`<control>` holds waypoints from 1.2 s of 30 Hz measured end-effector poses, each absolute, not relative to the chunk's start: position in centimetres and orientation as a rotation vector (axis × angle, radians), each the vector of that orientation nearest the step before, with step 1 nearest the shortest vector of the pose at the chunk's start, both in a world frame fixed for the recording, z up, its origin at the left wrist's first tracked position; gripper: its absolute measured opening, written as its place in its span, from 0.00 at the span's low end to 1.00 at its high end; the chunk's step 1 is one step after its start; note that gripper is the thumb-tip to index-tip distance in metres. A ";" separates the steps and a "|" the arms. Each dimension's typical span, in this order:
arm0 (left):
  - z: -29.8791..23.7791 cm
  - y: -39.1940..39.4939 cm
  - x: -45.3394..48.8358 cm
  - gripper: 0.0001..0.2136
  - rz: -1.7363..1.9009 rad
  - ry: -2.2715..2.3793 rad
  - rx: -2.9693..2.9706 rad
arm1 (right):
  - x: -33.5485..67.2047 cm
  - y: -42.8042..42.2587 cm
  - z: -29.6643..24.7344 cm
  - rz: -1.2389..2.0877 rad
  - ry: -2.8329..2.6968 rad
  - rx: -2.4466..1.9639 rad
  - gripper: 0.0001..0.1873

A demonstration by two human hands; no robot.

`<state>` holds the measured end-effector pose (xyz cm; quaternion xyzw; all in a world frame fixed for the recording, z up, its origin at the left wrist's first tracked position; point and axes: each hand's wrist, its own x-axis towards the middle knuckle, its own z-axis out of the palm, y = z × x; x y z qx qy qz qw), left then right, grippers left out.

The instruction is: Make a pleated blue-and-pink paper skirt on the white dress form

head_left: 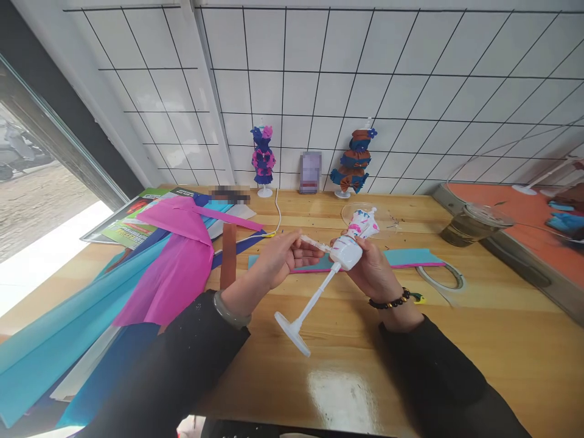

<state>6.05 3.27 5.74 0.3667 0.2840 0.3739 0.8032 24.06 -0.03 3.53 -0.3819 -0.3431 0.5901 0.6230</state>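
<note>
A small white mannequin on a stand point(347, 254) is tilted above the table, its round base toward me and its upper body pointing away. Pink and blue patches mark its torso. My right hand point(371, 264), closed around the body from the right, grips it. Between the fingers of my left hand point(287, 255) is a thin whitish strip point(314, 244) that looks like tape and reaches the mannequin's lower body. Behind both hands lies a blue strip of paper with a pink edge point(410, 258).
Pink sheets point(182, 261) and blue sheets point(91, 304) spread over the left side. At the wall stand two dressed mannequins point(263, 158) and a phone point(311, 173). A tape roll point(462, 280), a yellow cutter point(418, 298) and a lidded cup point(465, 226) are at right.
</note>
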 end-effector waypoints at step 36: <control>5.8 1.7 6.4 0.20 0.851 0.805 2.188 | 23.5 -0.2 3.3 1.410 -0.974 -0.923 0.15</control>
